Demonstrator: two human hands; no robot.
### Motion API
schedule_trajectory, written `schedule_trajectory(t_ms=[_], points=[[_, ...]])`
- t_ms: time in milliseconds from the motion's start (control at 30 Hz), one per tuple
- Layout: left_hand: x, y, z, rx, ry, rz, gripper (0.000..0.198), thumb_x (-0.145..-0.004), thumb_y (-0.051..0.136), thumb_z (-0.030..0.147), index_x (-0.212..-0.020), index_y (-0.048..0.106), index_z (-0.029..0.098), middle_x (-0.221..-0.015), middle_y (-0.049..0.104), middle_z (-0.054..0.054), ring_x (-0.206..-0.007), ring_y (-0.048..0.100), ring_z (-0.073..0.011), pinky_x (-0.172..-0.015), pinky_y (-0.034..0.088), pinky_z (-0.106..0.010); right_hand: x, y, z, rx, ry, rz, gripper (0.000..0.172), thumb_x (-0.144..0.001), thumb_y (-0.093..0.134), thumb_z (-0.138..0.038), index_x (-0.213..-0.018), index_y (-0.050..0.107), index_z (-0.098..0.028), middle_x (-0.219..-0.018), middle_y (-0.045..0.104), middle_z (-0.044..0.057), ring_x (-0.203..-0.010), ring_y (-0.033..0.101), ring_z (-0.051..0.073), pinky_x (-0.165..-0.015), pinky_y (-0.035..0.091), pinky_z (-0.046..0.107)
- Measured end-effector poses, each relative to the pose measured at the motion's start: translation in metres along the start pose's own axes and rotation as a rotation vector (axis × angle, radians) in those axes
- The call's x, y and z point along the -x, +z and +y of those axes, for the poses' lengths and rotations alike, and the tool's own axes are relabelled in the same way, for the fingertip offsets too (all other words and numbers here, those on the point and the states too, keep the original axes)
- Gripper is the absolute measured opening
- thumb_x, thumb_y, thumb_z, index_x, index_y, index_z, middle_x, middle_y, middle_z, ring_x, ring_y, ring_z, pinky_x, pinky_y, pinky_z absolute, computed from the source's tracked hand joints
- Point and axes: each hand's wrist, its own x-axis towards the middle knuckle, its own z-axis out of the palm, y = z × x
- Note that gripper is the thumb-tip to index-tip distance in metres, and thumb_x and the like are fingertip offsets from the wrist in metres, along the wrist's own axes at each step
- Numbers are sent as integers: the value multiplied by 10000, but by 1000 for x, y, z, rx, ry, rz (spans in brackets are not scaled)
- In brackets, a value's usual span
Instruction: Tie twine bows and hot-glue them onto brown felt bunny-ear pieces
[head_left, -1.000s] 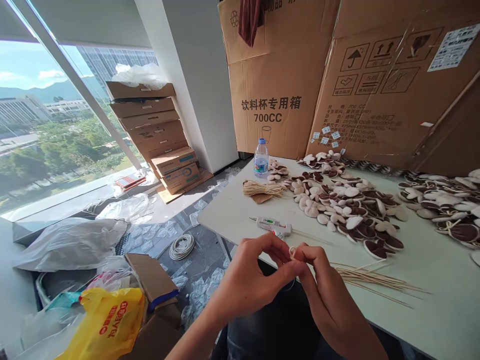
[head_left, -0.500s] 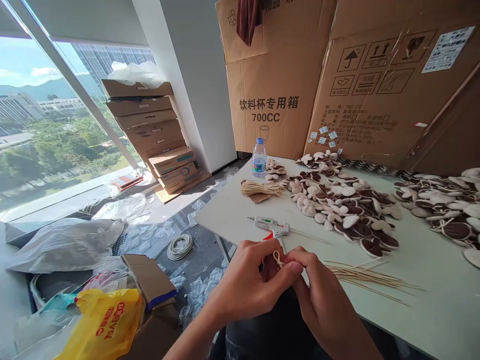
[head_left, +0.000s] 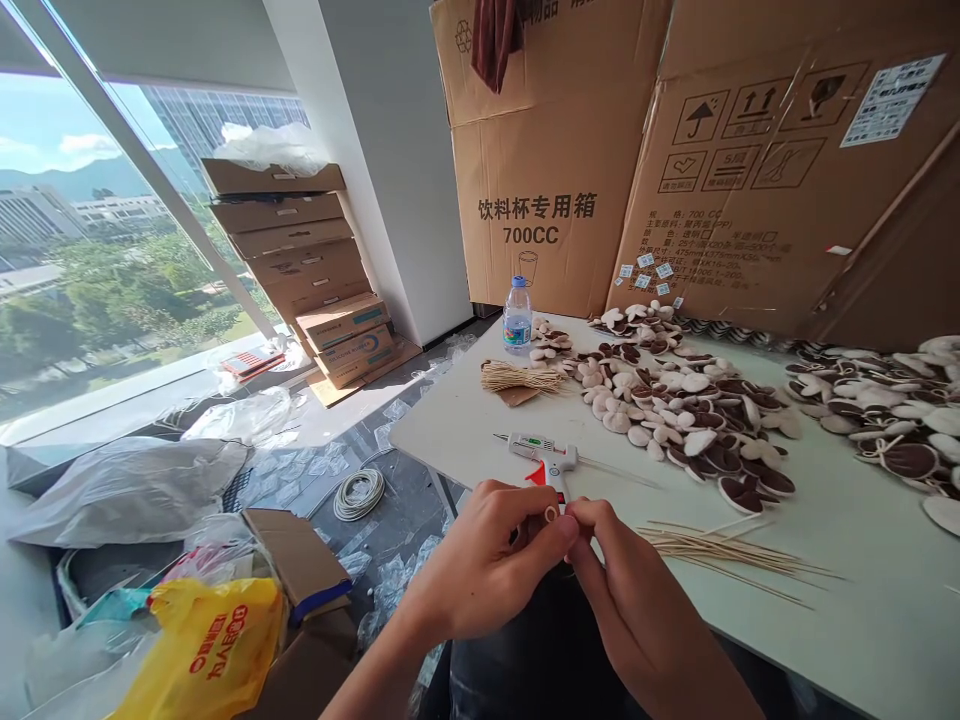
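Observation:
Close together over my lap, at the table's near edge, both hands are closed on a thin cream cord (head_left: 551, 513). A small loop of it sticks up between the thumb and forefinger of my left hand (head_left: 495, 565). My right hand (head_left: 634, 590) pinches beside that loop, its thumb and fingertips almost touching the left thumb; most of the cord is hidden by the fingers. Just beyond the hands lies a white glue gun (head_left: 541, 452) with a red trigger and a glue stick out of its back. Loose beige cords (head_left: 720, 550) lie right of my right hand.
Brown-and-cream plush pieces (head_left: 697, 400) are heaped across the white table (head_left: 450, 430), with another pile (head_left: 900, 420) at right. A bundle of beige strands (head_left: 521, 377) and a water bottle (head_left: 517, 318) stand farther back. Large cartons (head_left: 540, 150) rise behind; bags and plastic litter the floor at left.
The cord loop has become smaller and sits lower between my fingers. My left thumb has shifted slightly left, and both hands stay together in nearly the same place.

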Motion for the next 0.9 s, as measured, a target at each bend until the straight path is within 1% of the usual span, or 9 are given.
schedule_trajectory(t_ms=[100,233,333,433,500,567,667,767,900], points=[[1,1,1,28,-10,-33,499,-1118,524,500,-716,546,203,-674,533,21,-717,467,-159,-641,370,-265,1,-1,-2,-78,-12,-4,220,-1193,349,-252,-1038,499,-293,-885,653,-18,-731,653,170,-674,532,282],[2,4,1,98,-25,-32,527,-1129,516,545,-732,548,201,-693,573,23,-727,470,-155,-670,373,-260,2,2,0,-78,-24,20,275,-1190,334,-258,-963,486,-285,-810,598,-24,-674,601,173,-620,490,284],[2,5,2,146,-21,-35,522,-1135,533,540,-747,591,196,-707,596,20,-726,488,-149,-681,389,-255,3,5,3,-105,-34,49,294,-1191,335,-259,-928,465,-282,-777,577,-31,-650,581,170,-608,472,281],[2,6,4,227,-11,-46,521,-1128,567,540,-744,624,194,-717,651,10,-717,541,-145,-694,432,-244,8,6,6,-132,-28,88,312,-1198,362,-285,-910,482,-277,-760,572,-34,-651,574,167,-626,471,277],[2,6,6,309,-16,-57,532,-1119,583,559,-732,626,196,-739,711,-5,-720,598,-150,-704,473,-239,12,6,6,-147,15,95,328,-1204,381,-328,-905,504,-273,-758,573,-30,-662,566,172,-639,470,281],[2,5,7,381,-27,-72,542,-1108,596,579,-726,633,197,-757,750,-19,-725,645,-157,-713,505,-239,15,6,5,-173,70,83,347,-1206,396,-379,-901,521,-269,-763,578,-25,-680,558,176,-655,470,285],[2,6,5,461,-36,-93,543,-1092,631,584,-718,659,193,-715,740,-23,-689,646,-153,-685,493,-245,16,5,4,-255,118,39,390,-1207,403,-434,-881,530,-262,-769,572,-25,-703,544,172,-681,460,286],[1,7,2,545,-47,-115,542,-1083,653,584,-719,672,184,-663,697,-23,-660,619,-148,-661,463,-253,13,3,4,-392,127,-2,402,-1208,406,-463,-889,544,-261,-794,561,-24,-735,535,170,-703,454,286],[0,9,0,611,-45,-120,541,-1068,659,618,-754,680,178,-698,683,-37,-696,628,-158,-687,497,-255,11,-1,5,-547,117,-32,357,-1205,425,-477,-944,551,-268,-860,559,-20,-802,532,175,-751,462,289]])
